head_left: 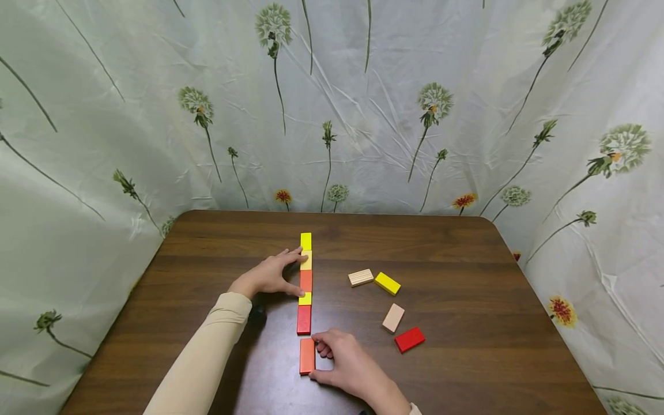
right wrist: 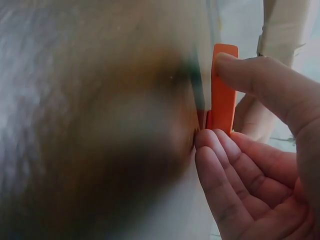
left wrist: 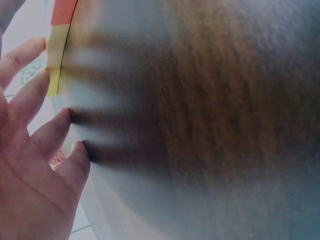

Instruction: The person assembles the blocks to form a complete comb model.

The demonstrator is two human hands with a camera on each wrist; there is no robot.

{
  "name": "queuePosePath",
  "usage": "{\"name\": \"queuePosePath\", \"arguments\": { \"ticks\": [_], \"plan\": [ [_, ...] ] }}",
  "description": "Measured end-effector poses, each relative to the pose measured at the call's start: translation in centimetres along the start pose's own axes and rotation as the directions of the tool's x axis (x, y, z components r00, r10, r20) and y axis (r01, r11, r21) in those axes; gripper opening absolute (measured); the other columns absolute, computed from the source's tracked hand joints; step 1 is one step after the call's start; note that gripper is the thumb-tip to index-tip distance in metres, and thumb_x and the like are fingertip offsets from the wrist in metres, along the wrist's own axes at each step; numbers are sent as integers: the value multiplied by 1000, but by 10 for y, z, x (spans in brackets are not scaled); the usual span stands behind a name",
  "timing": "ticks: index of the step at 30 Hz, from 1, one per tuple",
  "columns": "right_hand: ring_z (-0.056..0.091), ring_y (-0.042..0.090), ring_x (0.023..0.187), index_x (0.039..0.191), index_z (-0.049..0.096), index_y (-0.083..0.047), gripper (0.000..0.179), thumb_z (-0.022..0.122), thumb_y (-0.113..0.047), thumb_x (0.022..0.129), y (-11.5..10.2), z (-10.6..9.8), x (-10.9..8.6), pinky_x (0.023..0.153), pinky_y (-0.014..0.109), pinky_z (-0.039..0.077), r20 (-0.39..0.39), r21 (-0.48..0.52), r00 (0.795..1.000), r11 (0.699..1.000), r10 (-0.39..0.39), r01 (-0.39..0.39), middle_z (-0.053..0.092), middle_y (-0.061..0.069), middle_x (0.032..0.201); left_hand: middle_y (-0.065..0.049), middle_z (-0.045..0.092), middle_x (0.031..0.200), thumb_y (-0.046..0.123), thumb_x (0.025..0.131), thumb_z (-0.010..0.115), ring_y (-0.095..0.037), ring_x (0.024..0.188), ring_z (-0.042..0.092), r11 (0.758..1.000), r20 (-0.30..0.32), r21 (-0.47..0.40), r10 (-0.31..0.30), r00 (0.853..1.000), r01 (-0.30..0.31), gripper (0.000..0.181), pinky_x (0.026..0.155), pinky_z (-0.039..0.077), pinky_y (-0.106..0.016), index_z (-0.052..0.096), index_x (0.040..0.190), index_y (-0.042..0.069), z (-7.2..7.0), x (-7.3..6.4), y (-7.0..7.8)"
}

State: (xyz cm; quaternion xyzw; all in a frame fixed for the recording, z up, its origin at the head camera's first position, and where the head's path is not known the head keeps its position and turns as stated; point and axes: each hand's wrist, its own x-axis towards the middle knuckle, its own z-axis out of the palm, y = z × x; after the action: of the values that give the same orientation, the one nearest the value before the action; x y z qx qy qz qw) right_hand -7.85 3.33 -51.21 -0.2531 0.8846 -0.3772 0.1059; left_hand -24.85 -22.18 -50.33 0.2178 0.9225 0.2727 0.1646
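Observation:
A straight row of wooden blocks runs toward the far edge: a yellow block [head_left: 306, 240], a pale yellow block [head_left: 307, 262], an orange-red block [head_left: 306, 280], another yellow block [head_left: 305, 299] and a red block [head_left: 304, 320]. My left hand [head_left: 267, 275] spreads along the row's left side. Its thumb touches the nearer yellow block and a fingertip meets the pale yellow one; in the left wrist view its fingers [left wrist: 37, 95] are fairly straight. Below the row, my right hand [head_left: 346, 362] pinches an orange block [right wrist: 225, 95] by its ends between thumb and index finger. A small gap separates it from the red block.
Right of the row lie a ridged light wood block [head_left: 360, 278], a yellow block [head_left: 387, 283], a plain pale block [head_left: 393, 318] and a red block [head_left: 410, 340]. The brown wooden table [head_left: 467, 276] ends at a floral curtain [head_left: 363, 115]. A dark object [head_left: 257, 314] shows by the left wrist.

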Motion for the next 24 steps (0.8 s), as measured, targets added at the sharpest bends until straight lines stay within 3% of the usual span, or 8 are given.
{"name": "queuePosePath", "arguments": {
  "ticks": [14,19,24],
  "plan": [
    [54,-6,79,120,77,-4,51,98,-23,77,-4,10,4,72,11,50,-84,-128,995,990,-63,51,65,-9,87,-10,29,178,50,80,93,-47,165,20,1000,-2,5,8,1000,-8,97,126,26,-75,50,162,18,1,2,-2],
    [52,-6,77,119,78,-6,51,98,-27,78,-4,11,6,70,10,48,-71,-169,995,984,-71,58,62,-10,86,-11,30,178,49,80,94,-47,165,21,1000,-7,3,15,1000,-15,98,126,25,-74,51,162,17,1,1,-1],
    [53,-6,80,126,78,-9,50,96,-24,81,-5,11,7,72,11,49,-58,-140,997,989,-53,44,64,-10,89,-10,29,178,50,80,93,-46,165,20,1000,-3,4,6,1000,-6,99,126,23,-76,49,163,18,2,1,-1]
  ]
}}
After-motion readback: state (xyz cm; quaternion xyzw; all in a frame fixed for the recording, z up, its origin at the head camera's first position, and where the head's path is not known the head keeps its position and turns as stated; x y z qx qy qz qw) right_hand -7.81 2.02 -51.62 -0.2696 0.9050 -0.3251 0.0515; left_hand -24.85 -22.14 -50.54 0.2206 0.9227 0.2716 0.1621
